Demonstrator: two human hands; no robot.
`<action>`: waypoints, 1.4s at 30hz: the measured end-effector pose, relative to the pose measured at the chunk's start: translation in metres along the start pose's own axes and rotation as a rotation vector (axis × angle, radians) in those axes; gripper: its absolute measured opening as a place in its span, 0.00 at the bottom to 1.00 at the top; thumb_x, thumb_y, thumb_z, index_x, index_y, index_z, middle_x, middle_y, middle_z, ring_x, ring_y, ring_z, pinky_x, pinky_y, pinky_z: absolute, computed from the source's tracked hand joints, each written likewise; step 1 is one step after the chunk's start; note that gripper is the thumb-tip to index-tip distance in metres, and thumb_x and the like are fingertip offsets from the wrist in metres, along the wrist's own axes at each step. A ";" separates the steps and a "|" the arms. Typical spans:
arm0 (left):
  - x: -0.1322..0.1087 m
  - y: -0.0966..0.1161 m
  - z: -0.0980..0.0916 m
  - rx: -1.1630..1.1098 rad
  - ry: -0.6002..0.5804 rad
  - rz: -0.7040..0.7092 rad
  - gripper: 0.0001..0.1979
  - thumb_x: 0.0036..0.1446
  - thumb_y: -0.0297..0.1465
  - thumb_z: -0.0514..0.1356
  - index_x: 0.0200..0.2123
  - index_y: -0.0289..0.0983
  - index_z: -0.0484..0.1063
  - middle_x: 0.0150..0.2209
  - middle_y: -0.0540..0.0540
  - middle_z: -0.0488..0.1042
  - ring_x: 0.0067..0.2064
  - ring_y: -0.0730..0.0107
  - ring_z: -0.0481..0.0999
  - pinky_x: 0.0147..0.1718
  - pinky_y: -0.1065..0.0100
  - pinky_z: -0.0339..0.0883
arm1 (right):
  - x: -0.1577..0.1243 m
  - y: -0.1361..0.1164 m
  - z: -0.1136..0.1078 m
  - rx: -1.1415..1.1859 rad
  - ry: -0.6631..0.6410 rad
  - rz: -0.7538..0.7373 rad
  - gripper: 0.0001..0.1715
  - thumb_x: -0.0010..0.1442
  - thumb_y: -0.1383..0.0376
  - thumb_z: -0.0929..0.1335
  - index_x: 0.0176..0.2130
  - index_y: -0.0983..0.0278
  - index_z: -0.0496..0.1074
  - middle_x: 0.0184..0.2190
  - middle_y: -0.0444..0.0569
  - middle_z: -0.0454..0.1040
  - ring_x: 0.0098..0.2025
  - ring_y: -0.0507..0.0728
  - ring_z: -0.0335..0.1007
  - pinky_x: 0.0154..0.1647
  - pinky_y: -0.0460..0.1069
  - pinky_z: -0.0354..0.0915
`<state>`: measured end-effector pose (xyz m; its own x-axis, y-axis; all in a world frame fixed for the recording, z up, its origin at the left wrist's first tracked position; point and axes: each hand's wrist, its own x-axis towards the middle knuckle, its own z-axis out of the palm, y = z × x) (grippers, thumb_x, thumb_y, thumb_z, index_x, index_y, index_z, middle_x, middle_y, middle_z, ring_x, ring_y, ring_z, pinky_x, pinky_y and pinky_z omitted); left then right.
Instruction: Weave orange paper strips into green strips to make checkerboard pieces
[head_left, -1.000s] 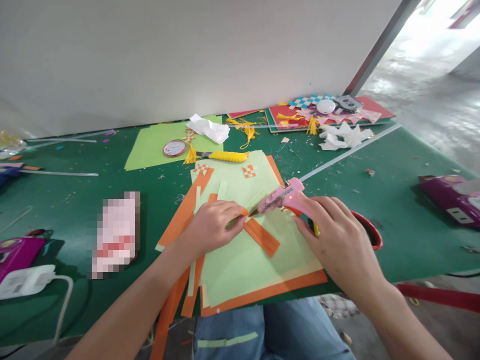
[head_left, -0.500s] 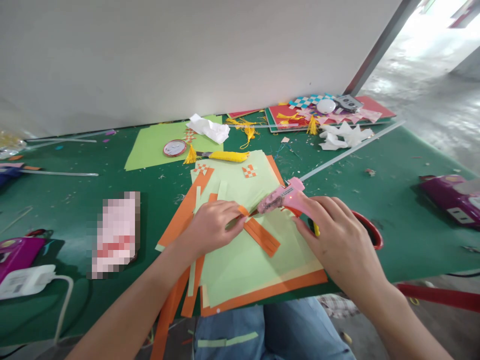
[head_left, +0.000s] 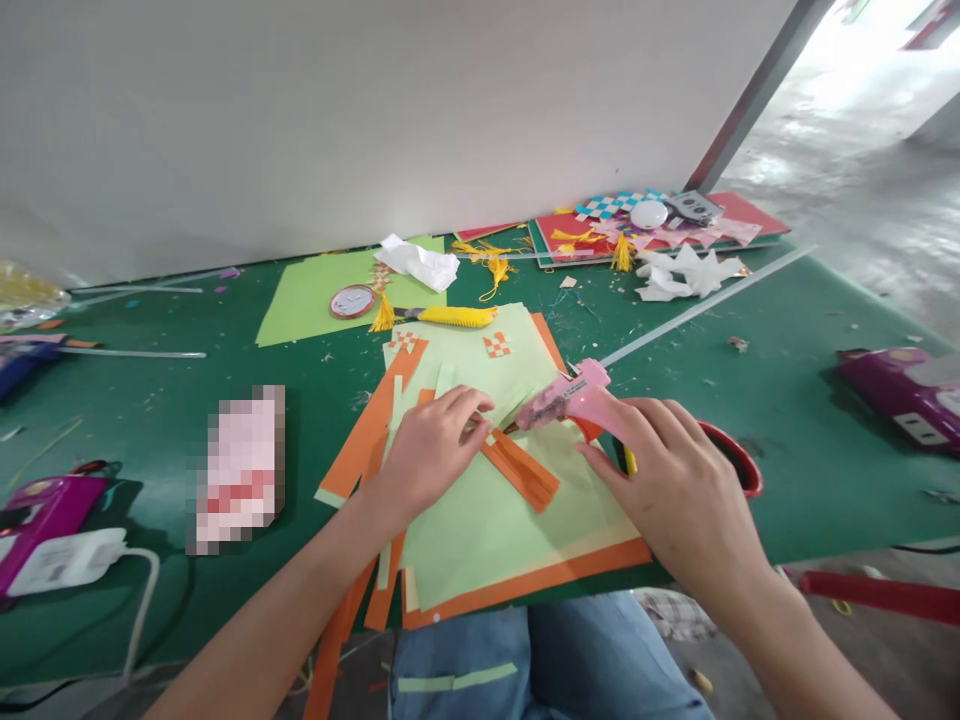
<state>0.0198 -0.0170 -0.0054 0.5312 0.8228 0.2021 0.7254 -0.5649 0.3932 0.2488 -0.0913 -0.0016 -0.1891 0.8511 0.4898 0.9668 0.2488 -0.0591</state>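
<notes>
My right hand (head_left: 679, 475) is wrapped round the handle of a pink hot glue gun (head_left: 562, 398), a long clear glue stick (head_left: 705, 305) jutting from its back. The gun's nozzle points left, close to the upper end of some orange paper strips (head_left: 525, 472). At that same end my left hand (head_left: 435, 445) has its fingers curled, thumb and fingertips closed on the strips; the exact grip is partly hidden. Beneath both hands lies a stack of pale green paper (head_left: 517, 570). Loose orange strips (head_left: 375, 425) lie under and beside my left forearm.
A yellow-handled cutter (head_left: 457, 317) and small woven checkered pieces (head_left: 496, 345) lie beyond my hands. A red-rimmed roll (head_left: 739, 460) sits by my right hand. Purple power strips (head_left: 900, 395) stand at both sides, with a white charger (head_left: 71, 560) at left. Crumpled white paper (head_left: 424, 262) lies behind.
My left fingers have shifted slightly; an orange strip end that stuck up between them no longer shows. The glue gun stays almost in place, its nozzle still by the strips.
</notes>
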 end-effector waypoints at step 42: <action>0.026 0.003 -0.018 -0.055 -0.229 -0.052 0.06 0.55 0.33 0.63 0.37 0.41 0.72 0.37 0.51 0.79 0.36 0.66 0.79 0.34 0.68 0.67 | -0.006 0.018 -0.001 0.038 0.040 0.248 0.32 0.62 0.57 0.67 0.62 0.64 0.60 0.40 0.56 0.74 0.43 0.65 0.70 0.43 0.60 0.70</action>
<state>0.0283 0.0037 0.0171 0.5836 0.8116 -0.0259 0.7330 -0.5128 0.4469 0.2673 -0.0920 -0.0048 0.0606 0.8696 0.4900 0.9754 0.0527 -0.2141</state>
